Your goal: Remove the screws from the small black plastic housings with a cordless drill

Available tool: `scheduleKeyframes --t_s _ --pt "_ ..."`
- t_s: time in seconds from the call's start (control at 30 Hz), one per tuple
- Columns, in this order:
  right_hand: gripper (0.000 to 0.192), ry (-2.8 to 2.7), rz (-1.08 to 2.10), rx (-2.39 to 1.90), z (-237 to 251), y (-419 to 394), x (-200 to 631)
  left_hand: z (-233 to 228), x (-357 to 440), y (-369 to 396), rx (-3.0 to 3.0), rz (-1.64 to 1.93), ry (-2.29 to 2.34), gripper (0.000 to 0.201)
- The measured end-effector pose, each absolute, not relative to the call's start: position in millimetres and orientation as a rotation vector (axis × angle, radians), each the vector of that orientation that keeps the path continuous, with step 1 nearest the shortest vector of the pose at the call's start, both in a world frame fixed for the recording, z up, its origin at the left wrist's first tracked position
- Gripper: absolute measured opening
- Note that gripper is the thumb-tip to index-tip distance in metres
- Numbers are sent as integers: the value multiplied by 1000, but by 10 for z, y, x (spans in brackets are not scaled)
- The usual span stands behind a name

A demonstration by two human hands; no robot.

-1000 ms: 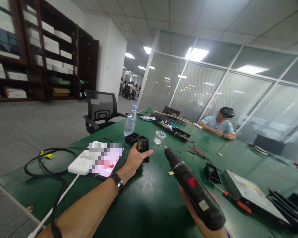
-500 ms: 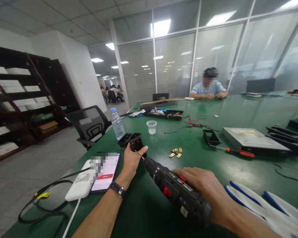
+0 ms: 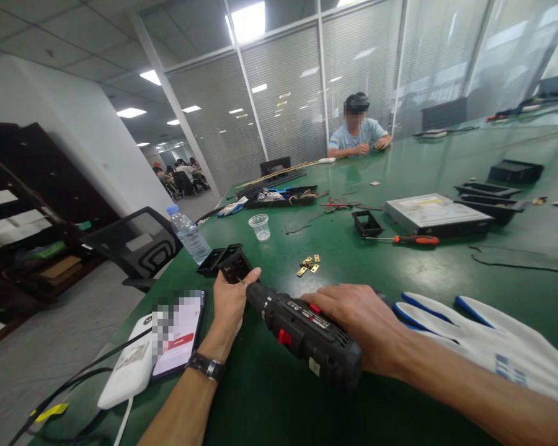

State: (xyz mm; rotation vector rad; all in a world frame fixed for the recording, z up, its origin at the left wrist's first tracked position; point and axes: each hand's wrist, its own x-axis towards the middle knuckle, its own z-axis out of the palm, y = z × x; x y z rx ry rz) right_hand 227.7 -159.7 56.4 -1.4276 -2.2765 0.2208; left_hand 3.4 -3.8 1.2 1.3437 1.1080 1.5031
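You are seated at a long green table [image 3: 400,272], looking down at both of your bare hands. Your left hand [image 3: 230,303], with a dark watch on the wrist, is closed around a small black plastic frame [image 3: 234,266] and holds it against the tabletop near the left edge, thumb and fingers wrapped over its near side. Your right hand [image 3: 358,322] grips the body of a black electric screwdriver [image 3: 302,331] with a red switch, fingers laid over its top. The tool lies nearly level, and its thin bit points left into the frame, touching it just above your left thumb. A second black frame [image 3: 211,261] sits just behind the first, touching or nearly touching it. To the left of your left hand a phone [image 3: 179,334] rests partly on a white power bank [image 3: 125,371], with cables trailing off the table edge. A white work glove with blue trim [image 3: 483,337] lies just right of your right forearm. Further out on the table sit a small heap of brass hinges [image 3: 308,264], a clear plastic cup [image 3: 260,227], a water bottle [image 3: 189,233], another black frame [image 3: 366,223], an orange-handled screwdriver [image 3: 411,239] and a flat grey box [image 3: 434,210]. At the far end another person [image 3: 357,133] sits with both hands together on the table.
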Motion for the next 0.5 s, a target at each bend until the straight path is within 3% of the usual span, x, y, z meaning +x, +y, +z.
scheduleKeyframes --t_s 0.5 --pt "32 -2298 258 -1421 602 -1612 2279 24 61 -36 1332 1530 1088 55"
